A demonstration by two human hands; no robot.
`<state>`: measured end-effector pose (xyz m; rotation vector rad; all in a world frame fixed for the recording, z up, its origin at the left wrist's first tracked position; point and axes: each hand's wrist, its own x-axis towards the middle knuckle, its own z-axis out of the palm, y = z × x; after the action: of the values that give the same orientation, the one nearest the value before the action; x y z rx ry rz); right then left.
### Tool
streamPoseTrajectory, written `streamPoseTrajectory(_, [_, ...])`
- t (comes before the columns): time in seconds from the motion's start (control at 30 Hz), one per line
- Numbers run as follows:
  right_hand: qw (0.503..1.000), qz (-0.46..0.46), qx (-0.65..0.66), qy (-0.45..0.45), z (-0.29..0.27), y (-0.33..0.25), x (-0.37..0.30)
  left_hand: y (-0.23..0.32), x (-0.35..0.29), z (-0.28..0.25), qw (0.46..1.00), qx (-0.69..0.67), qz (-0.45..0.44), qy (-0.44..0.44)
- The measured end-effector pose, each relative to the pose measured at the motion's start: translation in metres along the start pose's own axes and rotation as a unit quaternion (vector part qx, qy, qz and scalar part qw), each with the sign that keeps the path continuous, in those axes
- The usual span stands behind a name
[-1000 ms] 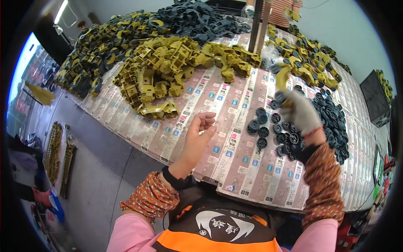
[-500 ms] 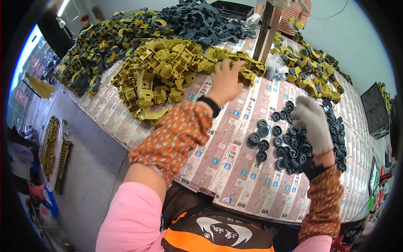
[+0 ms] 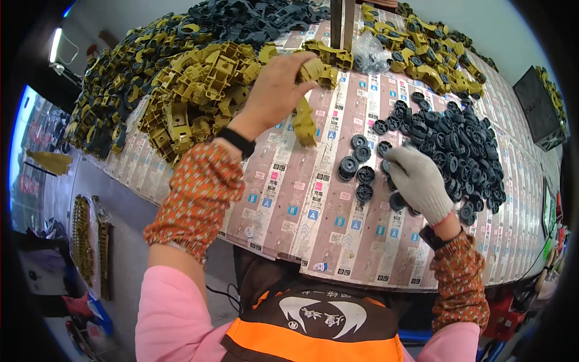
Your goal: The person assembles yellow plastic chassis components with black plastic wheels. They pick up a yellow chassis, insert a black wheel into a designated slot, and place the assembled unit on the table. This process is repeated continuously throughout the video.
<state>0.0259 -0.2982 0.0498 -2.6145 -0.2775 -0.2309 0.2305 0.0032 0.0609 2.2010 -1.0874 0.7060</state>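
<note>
A yellow plastic part [image 3: 311, 70], shaped like a toy vehicle body, is between the thumb and fingers of my bare left hand [image 3: 274, 90]. Another yellow length [image 3: 304, 123] shows just below the thumb; I cannot tell if it is the same piece. The heap of yellow bodies [image 3: 175, 117] lies left of this hand. My right hand [image 3: 419, 184], in a pale glove, is low over the left side of a pile of black wheels [image 3: 458, 142]. Its fingers are curled down at a black wheel [image 3: 385, 167], which they partly cover. Several loose wheels [image 3: 348, 168] lie left of the glove.
Dark plastic parts [image 3: 241, 24] are heaped at the back. Yellow bodies with wheels cover the far left and the back right [image 3: 422, 54]. A post [image 3: 342, 24] rises from the table beside a clear plastic bag [image 3: 369, 54]. A black crate [image 3: 537, 108] stands at the right.
My left hand has come back from the yellow parts with a yellow body. My right hand has lowered leftward onto the wheels. The view has tilted down, and the person opposite is mostly out of it.
</note>
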Motion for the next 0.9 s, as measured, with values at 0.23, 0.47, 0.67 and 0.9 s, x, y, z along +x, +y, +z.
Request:
streamPoseTrajectory(0.23, [0.991,-0.023,-0.115,-0.058,0.041,-0.020,0.042,0.059,-0.042,-0.080,0.772,-0.534,-0.310,0.150])
streamPoseTrajectory(0.47, [0.987,-0.009,-0.155,-0.046,0.054,-0.025,0.041,0.097,-0.122,-0.080,0.472,-0.711,-0.518,0.059])
streamPoseTrajectory(0.67, [0.983,0.011,-0.180,0.029,0.059,-0.026,0.031,0.129,-0.168,-0.050,0.485,-0.694,-0.531,0.009])
streamPoseTrajectory(0.9, [0.970,0.047,-0.224,-0.082,0.050,-0.032,0.021,0.161,-0.189,-0.049,0.427,-0.714,-0.555,-0.022])
